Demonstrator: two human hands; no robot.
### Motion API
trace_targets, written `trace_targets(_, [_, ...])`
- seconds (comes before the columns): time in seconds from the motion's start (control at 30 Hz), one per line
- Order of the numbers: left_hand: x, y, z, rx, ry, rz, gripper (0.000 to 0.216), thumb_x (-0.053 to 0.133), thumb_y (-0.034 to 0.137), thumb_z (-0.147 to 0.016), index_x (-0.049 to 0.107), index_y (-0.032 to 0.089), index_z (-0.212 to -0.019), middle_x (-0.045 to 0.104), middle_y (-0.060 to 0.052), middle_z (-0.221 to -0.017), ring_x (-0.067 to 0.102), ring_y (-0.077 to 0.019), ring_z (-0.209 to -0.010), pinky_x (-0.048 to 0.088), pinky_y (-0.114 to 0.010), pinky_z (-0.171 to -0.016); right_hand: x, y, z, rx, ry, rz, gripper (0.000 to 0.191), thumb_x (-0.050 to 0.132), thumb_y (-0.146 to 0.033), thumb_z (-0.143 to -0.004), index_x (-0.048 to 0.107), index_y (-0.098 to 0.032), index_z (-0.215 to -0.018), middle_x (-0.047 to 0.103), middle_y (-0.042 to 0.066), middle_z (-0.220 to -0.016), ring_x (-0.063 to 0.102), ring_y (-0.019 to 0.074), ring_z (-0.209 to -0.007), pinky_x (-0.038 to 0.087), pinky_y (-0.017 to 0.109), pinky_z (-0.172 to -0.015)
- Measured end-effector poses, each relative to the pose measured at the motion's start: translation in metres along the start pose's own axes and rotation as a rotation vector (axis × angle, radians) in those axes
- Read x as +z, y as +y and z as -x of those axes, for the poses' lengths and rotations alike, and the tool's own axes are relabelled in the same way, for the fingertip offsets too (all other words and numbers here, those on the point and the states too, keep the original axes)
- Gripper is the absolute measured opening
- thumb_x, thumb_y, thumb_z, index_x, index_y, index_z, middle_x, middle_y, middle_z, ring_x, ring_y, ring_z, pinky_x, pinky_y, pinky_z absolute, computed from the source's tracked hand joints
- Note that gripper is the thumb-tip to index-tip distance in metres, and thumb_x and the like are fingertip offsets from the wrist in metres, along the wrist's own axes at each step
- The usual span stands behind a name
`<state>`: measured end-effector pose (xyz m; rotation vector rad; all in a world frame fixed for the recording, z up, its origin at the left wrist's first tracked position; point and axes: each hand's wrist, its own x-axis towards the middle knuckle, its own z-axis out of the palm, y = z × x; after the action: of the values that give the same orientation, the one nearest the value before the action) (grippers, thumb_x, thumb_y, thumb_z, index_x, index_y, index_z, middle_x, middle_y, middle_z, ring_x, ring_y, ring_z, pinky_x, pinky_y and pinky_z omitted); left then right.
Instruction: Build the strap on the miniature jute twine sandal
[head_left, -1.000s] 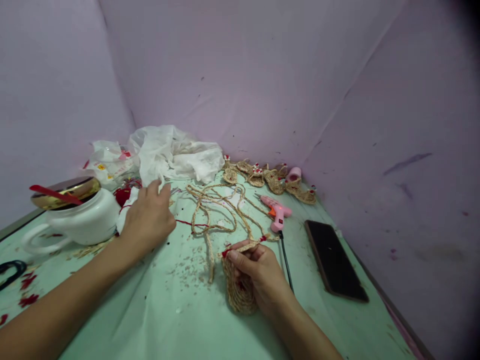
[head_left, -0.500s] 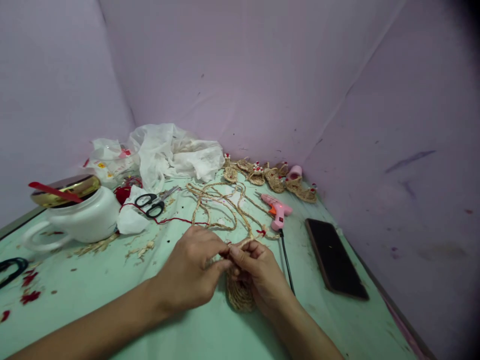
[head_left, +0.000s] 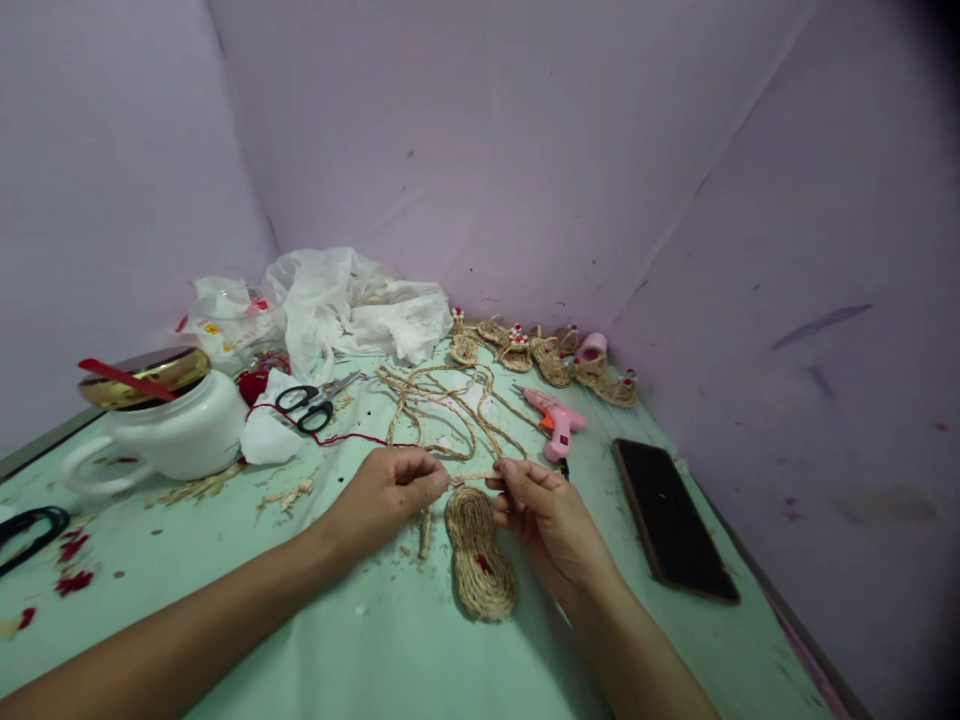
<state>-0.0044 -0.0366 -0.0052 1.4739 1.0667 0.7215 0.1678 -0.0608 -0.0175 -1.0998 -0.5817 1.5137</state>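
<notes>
My left hand and my right hand are both closed on a braided straw cord, with a short length stretched between their fingertips. One end of the cord dangles below my left hand. Just beneath lies a small woven straw sole, coiled and shaped like a figure eight, with a red spot in its middle. Neither hand covers it. Beyond my hands, loose loops of the same braid spread over the green cloth. To the right of the loops rests a pink glue gun.
Black-handled scissors lie by a red thread. A white mug carries a gold lid and a red stick. Behind are a white plastic bag and several small straw slippers. A dark phone lies at right.
My hands have moved apart and off the straw sole, which now lies fully visible on the cloth. A piece of cord is now stretched between them.
</notes>
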Motion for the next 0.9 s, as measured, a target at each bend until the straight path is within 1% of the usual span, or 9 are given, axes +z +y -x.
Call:
trace_targets(0.1, [0.001,0.003,0.002,-0.018,0.038,0.001,0.027,0.058,0.04,-0.066,0.056,0.013,-0.062,0.047,0.002,-0.055,0.038,-0.0096,-0.053,0.029,-0.022,-0.05,0.001,0.003,0.001,0.0,-0.003,-0.009,0.027,0.079,-0.029,-0.054,0.063,-0.011,-0.066,0.064,0.002,-0.062,0.052,0.0053,-0.045,0.047,0.015,-0.042])
trace_targets(0.17, [0.001,0.004,0.002,-0.053,0.066,0.008,0.026,0.06,0.038,-0.065,0.057,0.013,-0.06,0.045,0.003,-0.051,0.034,-0.0078,-0.049,0.026,-0.021,-0.047,0.001,0.003,0.0,-0.004,-0.01,-0.005,0.026,0.078,-0.029,-0.056,0.062,-0.011,-0.066,0.064,0.002,-0.062,0.052,0.0054,-0.046,0.047,0.015,-0.042])
trace_targets(0.3, [-0.001,0.002,0.001,-0.101,0.072,0.147,0.023,0.064,0.035,-0.06,0.056,0.014,-0.056,0.041,0.006,-0.045,0.028,-0.0054,-0.043,0.02,-0.021,-0.044,0.001,0.001,0.001,0.028,-0.072,0.059,0.028,0.077,-0.03,-0.056,0.065,-0.011,-0.072,0.063,0.002,-0.063,0.052,0.0066,-0.046,0.046,0.016,-0.039])
trace_targets(0.4, [-0.001,0.0,0.001,-0.106,0.01,0.314,0.024,0.066,0.032,-0.057,0.054,0.013,-0.049,0.045,0.004,-0.044,0.033,-0.0057,-0.044,0.022,-0.021,-0.046,0.004,0.001,0.009,0.085,-0.183,0.053,0.027,0.079,-0.031,-0.052,0.064,-0.011,-0.064,0.06,0.0,-0.055,0.048,0.0051,-0.042,0.043,0.015,-0.039])
trace_targets(0.53, [0.003,0.003,0.005,-0.149,-0.109,0.464,0.025,0.07,0.033,-0.053,0.057,0.012,-0.047,0.048,0.002,-0.042,0.037,-0.0068,-0.043,0.023,-0.022,-0.046,0.009,0.004,0.021,0.181,-0.383,-0.205,0.026,0.08,-0.031,-0.048,0.061,-0.015,-0.056,0.049,-0.006,-0.041,0.034,0.0003,-0.031,0.032,0.01,-0.031])
trace_targets(0.63, [0.007,0.003,0.007,-0.132,-0.111,0.509,0.026,0.071,0.034,-0.053,0.058,0.012,-0.05,0.049,0.002,-0.042,0.038,-0.0066,-0.043,0.024,-0.022,-0.044,0.007,0.001,0.022,0.238,-0.486,-0.239,0.023,0.079,-0.031,-0.052,0.062,-0.016,-0.056,0.046,-0.007,-0.04,0.031,0.0001,-0.029,0.028,0.01,-0.028])
trace_targets(0.73, [0.007,-0.002,0.004,-0.116,-0.088,0.592,0.024,0.071,0.03,-0.058,0.058,0.011,-0.054,0.05,0.002,-0.046,0.04,-0.0061,-0.045,0.028,-0.02,-0.046,-0.001,-0.008,0.016,0.159,-0.426,-0.049,0.022,0.076,-0.032,-0.059,0.065,-0.014,-0.066,0.055,-0.004,-0.049,0.043,0.0017,-0.035,0.036,0.012,-0.035])
trace_targets(0.8, [0.007,-0.005,0.002,-0.128,-0.11,0.672,0.021,0.07,0.028,-0.06,0.058,0.011,-0.058,0.053,0.001,-0.051,0.044,-0.0066,-0.047,0.033,-0.02,-0.048,-0.006,-0.015,0.012,0.099,-0.373,0.092,0.022,0.074,-0.032,-0.061,0.065,-0.013,-0.067,0.059,-0.001,-0.054,0.049,0.0037,-0.04,0.039,0.014,-0.04])
trace_targets(0.9, [0.01,-0.009,0.002,-0.201,-0.243,0.769,0.019,0.067,0.027,-0.065,0.059,0.011,-0.067,0.06,-0.004,-0.066,0.055,-0.0119,-0.055,0.043,-0.026,-0.056,-0.01,-0.019,0.009,0.058,-0.338,0.131,0.023,0.075,-0.032,-0.059,0.062,-0.013,-0.061,0.054,-0.004,-0.047,0.045,0.003,-0.038,0.037,0.014,-0.04])
